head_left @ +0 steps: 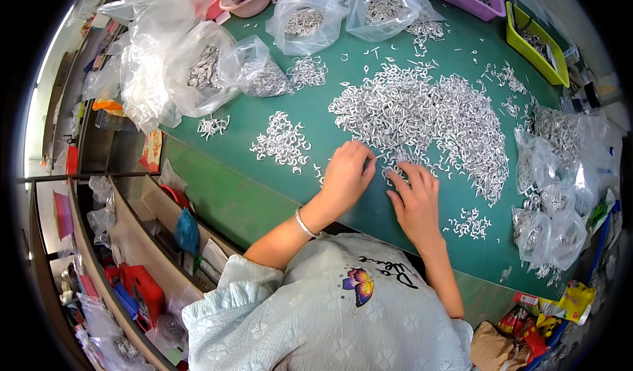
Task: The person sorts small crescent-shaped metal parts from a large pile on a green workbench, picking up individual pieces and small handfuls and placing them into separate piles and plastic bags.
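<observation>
A broad heap of small curved silver metal pieces [422,110] covers the middle of the green tabletop [316,196]. My left hand [349,171], with a bracelet on the wrist, is at the heap's near edge. Its fingers are curled together toward the thumb; what they hold, if anything, is hidden. Beside it, my right hand [417,203] lies over the near edge of the heap, fingers apart and tips touching loose pieces. A smaller pile of curved pieces [281,141] sits left of my hands, and another little pile [470,224] is to the right.
Clear plastic bags [308,25] of metal parts line the far side and the left. More filled bags [557,193] stand at the right edge. A purple basket [475,3] and a yellow-green basket [559,67] occupy the far right corner. Shelves [158,292] with bags are at lower left.
</observation>
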`<act>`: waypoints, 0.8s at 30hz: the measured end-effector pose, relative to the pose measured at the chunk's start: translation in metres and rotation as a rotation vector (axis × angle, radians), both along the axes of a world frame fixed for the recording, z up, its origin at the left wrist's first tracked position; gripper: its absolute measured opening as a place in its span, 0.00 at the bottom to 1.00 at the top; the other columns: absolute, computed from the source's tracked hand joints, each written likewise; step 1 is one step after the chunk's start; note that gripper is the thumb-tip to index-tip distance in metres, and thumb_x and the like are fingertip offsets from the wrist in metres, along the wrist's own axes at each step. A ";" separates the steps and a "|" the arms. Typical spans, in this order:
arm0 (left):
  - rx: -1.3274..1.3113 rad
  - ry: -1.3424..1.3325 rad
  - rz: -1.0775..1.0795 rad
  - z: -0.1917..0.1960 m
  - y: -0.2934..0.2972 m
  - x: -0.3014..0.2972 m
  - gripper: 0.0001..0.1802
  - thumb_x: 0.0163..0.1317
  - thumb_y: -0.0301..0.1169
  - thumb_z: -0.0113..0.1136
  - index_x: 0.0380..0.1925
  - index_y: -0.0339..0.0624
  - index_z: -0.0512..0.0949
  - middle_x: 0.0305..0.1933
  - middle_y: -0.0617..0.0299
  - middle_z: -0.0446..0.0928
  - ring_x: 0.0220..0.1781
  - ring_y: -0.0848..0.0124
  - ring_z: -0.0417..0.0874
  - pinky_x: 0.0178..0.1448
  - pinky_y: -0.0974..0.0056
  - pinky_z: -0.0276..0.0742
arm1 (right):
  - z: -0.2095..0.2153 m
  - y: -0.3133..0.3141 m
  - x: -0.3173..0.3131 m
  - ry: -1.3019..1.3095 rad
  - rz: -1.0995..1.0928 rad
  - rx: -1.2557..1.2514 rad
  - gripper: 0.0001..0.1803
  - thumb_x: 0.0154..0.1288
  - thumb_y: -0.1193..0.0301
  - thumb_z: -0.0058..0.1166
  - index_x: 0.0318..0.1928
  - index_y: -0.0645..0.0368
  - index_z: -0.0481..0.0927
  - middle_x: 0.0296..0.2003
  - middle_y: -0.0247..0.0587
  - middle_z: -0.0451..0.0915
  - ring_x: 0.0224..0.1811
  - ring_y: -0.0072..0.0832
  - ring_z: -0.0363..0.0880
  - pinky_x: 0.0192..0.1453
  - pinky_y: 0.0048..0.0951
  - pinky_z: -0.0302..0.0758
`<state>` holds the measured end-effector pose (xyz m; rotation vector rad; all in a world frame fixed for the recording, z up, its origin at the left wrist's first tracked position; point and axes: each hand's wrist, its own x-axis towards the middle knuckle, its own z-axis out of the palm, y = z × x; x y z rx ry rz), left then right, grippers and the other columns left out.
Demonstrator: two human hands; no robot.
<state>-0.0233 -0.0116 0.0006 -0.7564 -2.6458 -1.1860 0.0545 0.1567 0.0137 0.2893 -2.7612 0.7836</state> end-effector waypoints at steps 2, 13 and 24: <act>-0.027 -0.001 -0.036 -0.005 0.000 -0.003 0.08 0.52 0.21 0.64 0.32 0.39 0.75 0.34 0.56 0.73 0.40 0.56 0.75 0.43 0.56 0.70 | -0.005 0.003 0.002 -0.038 -0.017 0.054 0.17 0.56 0.74 0.63 0.48 0.57 0.80 0.52 0.41 0.75 0.58 0.40 0.70 0.61 0.46 0.60; -0.078 -0.069 -0.156 -0.004 0.005 0.001 0.08 0.54 0.21 0.64 0.34 0.38 0.76 0.39 0.57 0.74 0.42 0.56 0.77 0.46 0.57 0.71 | -0.002 0.011 0.003 -0.022 -0.088 0.106 0.16 0.56 0.75 0.62 0.46 0.59 0.80 0.52 0.41 0.75 0.59 0.42 0.70 0.61 0.46 0.61; -0.047 -0.026 0.038 0.007 0.009 -0.008 0.14 0.55 0.17 0.61 0.43 0.37 0.76 0.45 0.52 0.73 0.46 0.54 0.75 0.50 0.55 0.73 | -0.001 -0.001 -0.012 -0.141 -0.051 0.162 0.28 0.59 0.68 0.62 0.61 0.60 0.73 0.66 0.44 0.66 0.71 0.45 0.60 0.70 0.53 0.57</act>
